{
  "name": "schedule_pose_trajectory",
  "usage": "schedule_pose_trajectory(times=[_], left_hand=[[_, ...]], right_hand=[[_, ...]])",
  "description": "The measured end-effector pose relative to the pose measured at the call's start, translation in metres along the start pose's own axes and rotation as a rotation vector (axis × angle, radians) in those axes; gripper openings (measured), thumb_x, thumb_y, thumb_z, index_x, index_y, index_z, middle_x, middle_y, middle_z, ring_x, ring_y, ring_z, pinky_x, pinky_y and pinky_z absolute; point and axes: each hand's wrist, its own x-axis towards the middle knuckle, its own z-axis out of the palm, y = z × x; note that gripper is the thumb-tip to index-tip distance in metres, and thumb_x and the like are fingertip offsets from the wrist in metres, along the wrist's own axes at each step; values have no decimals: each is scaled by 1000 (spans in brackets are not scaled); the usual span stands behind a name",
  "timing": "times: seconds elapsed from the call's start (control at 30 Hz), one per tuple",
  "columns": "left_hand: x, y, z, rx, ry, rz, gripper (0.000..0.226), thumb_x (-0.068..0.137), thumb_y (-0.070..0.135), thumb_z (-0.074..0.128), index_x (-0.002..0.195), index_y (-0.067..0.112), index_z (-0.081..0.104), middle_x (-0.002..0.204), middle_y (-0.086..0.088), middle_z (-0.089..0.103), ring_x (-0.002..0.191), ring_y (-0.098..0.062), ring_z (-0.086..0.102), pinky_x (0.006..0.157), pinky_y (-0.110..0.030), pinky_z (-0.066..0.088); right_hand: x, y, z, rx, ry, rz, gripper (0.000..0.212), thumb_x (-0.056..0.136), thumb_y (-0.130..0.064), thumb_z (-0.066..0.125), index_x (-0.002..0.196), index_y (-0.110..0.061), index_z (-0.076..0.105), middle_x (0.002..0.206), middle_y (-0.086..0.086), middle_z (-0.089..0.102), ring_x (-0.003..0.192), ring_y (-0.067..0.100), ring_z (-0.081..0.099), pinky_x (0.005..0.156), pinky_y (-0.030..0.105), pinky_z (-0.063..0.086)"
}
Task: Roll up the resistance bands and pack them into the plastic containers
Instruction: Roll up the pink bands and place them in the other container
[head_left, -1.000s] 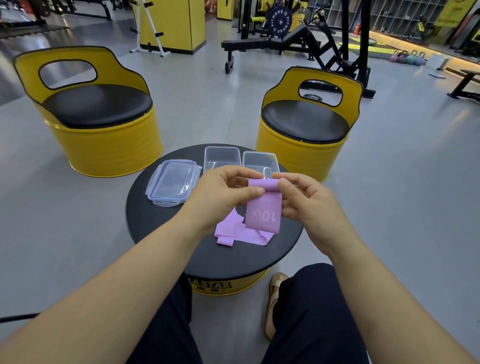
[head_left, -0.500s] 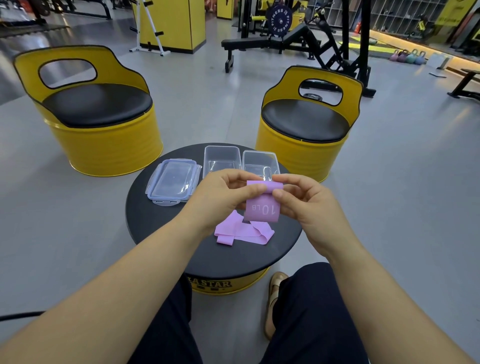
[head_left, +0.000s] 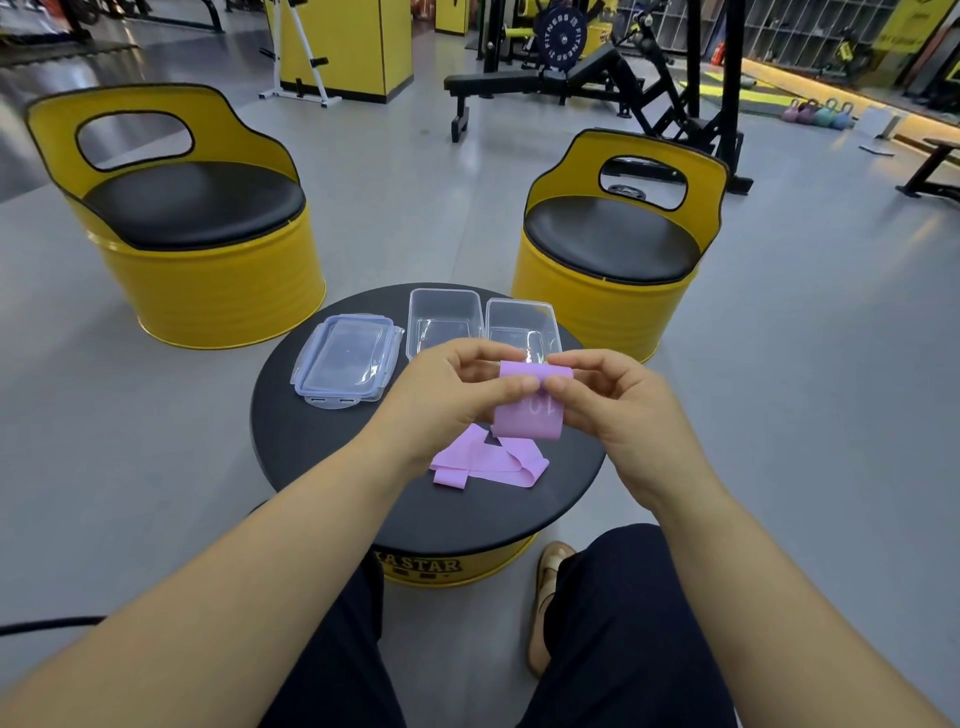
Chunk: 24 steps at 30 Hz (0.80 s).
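Both hands were raised just above the round black desk (head_left: 311, 447), and between them they held a purple resistance band (head_left: 525, 422). The left hand (head_left: 441, 400) pinched the band's left side between thumb and curled fingers. The right hand (head_left: 618, 410) pinched its right side in the same way, and the two thumb tips almost met over the front of the band. The band was turned over into a roll at its top edge. Below the thumbs a flat flap hung down, showing part of a pale printed "10". Under the hands a second purple band (head_left: 488, 465) lay loosely folded on the desk, unrolled, near the middle of the top. Behind the hands, at the far edge of the desk, two clear plastic containers stood side by side with their tops open: the left container (head_left: 444, 317) and the right container (head_left: 519, 322). Their near ends were hidden by the fingers. Just left of them clear lids (head_left: 345, 358) with bluish clips lay flat on the desk, seemingly two in a stack. Beyond the desk, on the grey floor (head_left: 415, 208), stood two yellow barrel chairs with black seats, one on the far left (head_left: 208, 280) and one on the far right (head_left: 597, 306). Farther back were a black weight bench (head_left: 519, 80) and a row of kettlebells (head_left: 818, 111). In the foreground the person's dark trousers (head_left: 613, 649) showed, and a tan shoe (head_left: 545, 603) rested on the floor beside the desk's yellow base.
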Motion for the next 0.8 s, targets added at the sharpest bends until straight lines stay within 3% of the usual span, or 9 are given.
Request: schedule_pose_trajectory(times=[0.23,0.3,0.4,0.5,0.57,0.63,0.7,0.8], left_hand=[[4,-3,-3,-291,-100,-128,21,78,12,66,96,3,67,96,-12,70,85,-21,66,81,-32,54],[7,-4,-7,-350,-176,-173,31,76,16,63,101,-3,66,97,-12,69,87,-20,64,76,-27,55],[8,-2,-14,-376,-334,-259,25,80,13,63,100,-1,65,95,-10,68,87,-22,64,75,-27,55],[6,5,-17,-380,-506,-325,21,80,13,52,87,4,69,86,-10,68,77,-19,65,70,-28,55],[6,10,-16,-370,-634,-311,22,83,12,52,82,10,74,84,-7,69,77,-17,66,71,-28,56],[5,12,-14,-369,-706,-298,10,77,16,70,85,12,75,85,-5,70,78,-16,67,72,-30,56],[7,10,-14,-379,-730,-289,31,64,25,80,92,14,74,90,-5,69,82,-17,67,74,-32,55],[8,6,-14,-417,-744,-300,35,60,26,83,91,12,74,88,-8,71,79,-18,68,71,-31,57]], right_hand=[[-2,2,2,-2,-39,-43,22,75,-2,73,88,-18,67,79,-5,73,80,10,69,72,21,54],[-1,-2,-1,-58,-121,-33,25,70,-9,77,90,-21,66,81,-4,73,82,12,69,78,28,55],[1,-10,-10,-215,-281,-35,37,66,-21,83,96,-34,66,95,8,68,82,15,64,84,38,54],[3,-22,-13,-381,-484,-83,53,68,-22,76,114,-40,57,124,-16,54,98,20,57,85,40,54],[3,-29,-11,-434,-585,-73,61,68,-22,77,121,-39,53,127,-23,49,105,21,55,86,42,53],[3,-35,-10,-465,-632,-64,65,66,-24,80,124,-37,53,125,-19,53,107,22,56,86,46,53],[2,-37,-10,-476,-635,-73,64,64,-25,82,122,-33,56,121,-11,58,106,24,58,84,49,52],[0,-34,-11,-455,-599,-76,61,60,-26,84,116,-31,60,111,4,63,101,29,59,83,52,52]])
